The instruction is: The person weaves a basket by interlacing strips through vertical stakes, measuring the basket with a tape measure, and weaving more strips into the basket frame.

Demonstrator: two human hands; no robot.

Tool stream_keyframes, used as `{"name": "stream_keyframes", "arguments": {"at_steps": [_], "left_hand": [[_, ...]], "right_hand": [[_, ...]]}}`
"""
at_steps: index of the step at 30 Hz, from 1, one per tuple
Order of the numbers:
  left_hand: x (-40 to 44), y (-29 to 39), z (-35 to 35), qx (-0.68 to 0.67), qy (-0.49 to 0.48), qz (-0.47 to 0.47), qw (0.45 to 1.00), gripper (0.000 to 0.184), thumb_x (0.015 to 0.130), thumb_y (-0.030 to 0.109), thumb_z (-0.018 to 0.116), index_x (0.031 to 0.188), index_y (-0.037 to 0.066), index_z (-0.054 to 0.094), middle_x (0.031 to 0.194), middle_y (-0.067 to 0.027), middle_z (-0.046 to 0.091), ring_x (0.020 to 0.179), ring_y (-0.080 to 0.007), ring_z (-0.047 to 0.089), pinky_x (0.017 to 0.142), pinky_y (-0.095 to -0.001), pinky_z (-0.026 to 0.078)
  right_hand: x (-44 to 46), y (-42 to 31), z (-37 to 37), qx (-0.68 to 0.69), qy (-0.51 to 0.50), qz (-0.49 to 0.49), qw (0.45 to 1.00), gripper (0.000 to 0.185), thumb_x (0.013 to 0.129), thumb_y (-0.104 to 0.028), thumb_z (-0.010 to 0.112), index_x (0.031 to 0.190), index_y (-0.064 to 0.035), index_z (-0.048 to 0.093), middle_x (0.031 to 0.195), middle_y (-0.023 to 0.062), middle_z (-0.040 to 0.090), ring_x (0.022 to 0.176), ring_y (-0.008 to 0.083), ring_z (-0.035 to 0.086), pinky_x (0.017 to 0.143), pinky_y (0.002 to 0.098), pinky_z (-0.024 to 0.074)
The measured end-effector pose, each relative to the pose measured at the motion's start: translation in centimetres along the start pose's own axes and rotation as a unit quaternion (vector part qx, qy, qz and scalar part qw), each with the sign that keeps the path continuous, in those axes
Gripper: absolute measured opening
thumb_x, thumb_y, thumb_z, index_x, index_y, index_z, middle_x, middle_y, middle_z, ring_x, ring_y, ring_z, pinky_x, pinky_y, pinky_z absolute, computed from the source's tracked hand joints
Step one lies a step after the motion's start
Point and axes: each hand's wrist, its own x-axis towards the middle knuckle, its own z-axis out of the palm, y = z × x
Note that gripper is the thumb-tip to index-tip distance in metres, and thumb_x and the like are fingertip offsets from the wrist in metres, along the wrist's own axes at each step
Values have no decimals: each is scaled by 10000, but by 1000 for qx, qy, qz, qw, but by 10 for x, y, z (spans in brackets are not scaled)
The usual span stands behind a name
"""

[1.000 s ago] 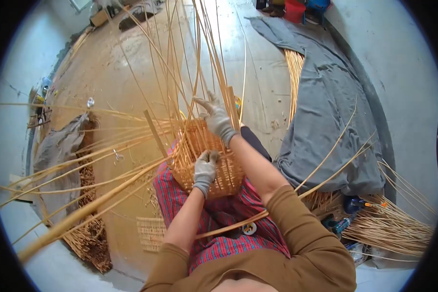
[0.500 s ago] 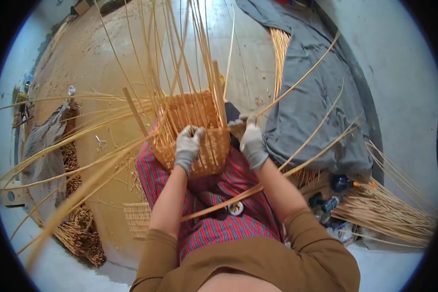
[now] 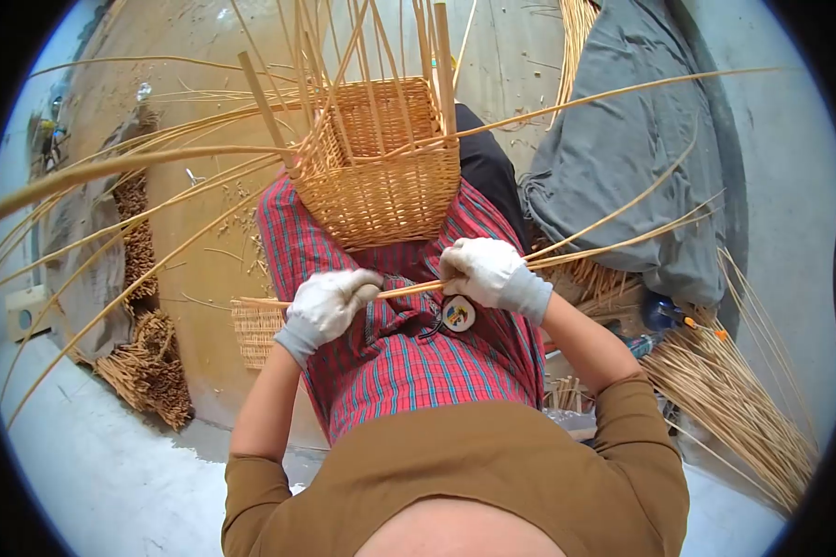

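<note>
A half-woven wicker basket point(image 3: 381, 200) rests at my knees, with long stakes rising from its rim. Across my lap, below the basket, lies a small bundle of willow rods point(image 3: 411, 291). My left hand point(image 3: 330, 302), in a pale work glove, is closed around the bundle's left part. My right hand point(image 3: 485, 272), also gloved, grips the same rods farther right, where they fan out past my forearm. Both hands are apart from the basket. One long rod point(image 3: 613, 100) sticks out to the right from the basket's rim.
Long rods point(image 3: 139, 162) spread left from the basket. Bundled rods point(image 3: 734, 408) lie at lower right, beside a grey cloth point(image 3: 627, 158). More cut bundles point(image 3: 149, 371) lie at left. A small woven piece point(image 3: 255, 332) is on the floor near my left hand.
Both hands have left the basket's rim and come down toward my lap, onto the rods there. The basket appears higher in view, and the rod at its right side points more sideways.
</note>
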Motion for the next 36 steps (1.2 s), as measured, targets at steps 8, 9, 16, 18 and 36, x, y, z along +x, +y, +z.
{"name": "stream_keyframes", "arguments": {"at_steps": [8, 9, 16, 18, 36], "left_hand": [[-4, -4, -22, 64, 52, 9, 996, 162, 842, 206, 713, 986, 140, 681, 795, -72, 654, 834, -264, 651, 788, -385, 487], [-2, -7, -25, 67, 57, 8, 996, 162, 842, 206, 713, 986, 140, 681, 795, -72, 654, 834, -264, 651, 788, -385, 487], [23, -51, -32, -219, 360, -94, 902, 113, 1006, 166, 567, 1027, 78, 634, 768, 23, 569, 678, -55, 492, 630, -200, 422], [32, -33, -24, -332, 290, -14, 897, 151, 1017, 191, 556, 1045, 61, 627, 775, 56, 521, 674, -30, 460, 593, -193, 398], [113, -76, -40, -16, 233, -131, 963, 769, 821, 99, 735, 1455, 388, 409, 1116, -140, 694, 904, -353, 679, 763, -434, 532]], "right_hand": [[5, -2, 2, 20, 82, -77, 993, 154, 756, -244, 748, 874, -149, 719, 834, 47, 671, 831, 263, 662, 726, 372, 528], [7, 6, -4, 36, 120, -89, 988, 170, 752, -226, 750, 901, -147, 734, 821, 33, 675, 803, 251, 661, 703, 363, 532], [30, -1, -31, -12, 479, -60, 876, 147, 823, -111, 748, 966, -89, 720, 967, 66, 675, 881, 224, 636, 806, 361, 506], [45, 0, -21, 484, 181, 1, 856, 225, 901, -156, 712, 1102, -62, 668, 969, 32, 660, 917, 159, 633, 819, 331, 520], [93, 45, 13, 654, 446, 15, 611, 126, 913, -2, 659, 965, -98, 596, 945, 64, 679, 859, 165, 685, 743, 308, 623]]}}
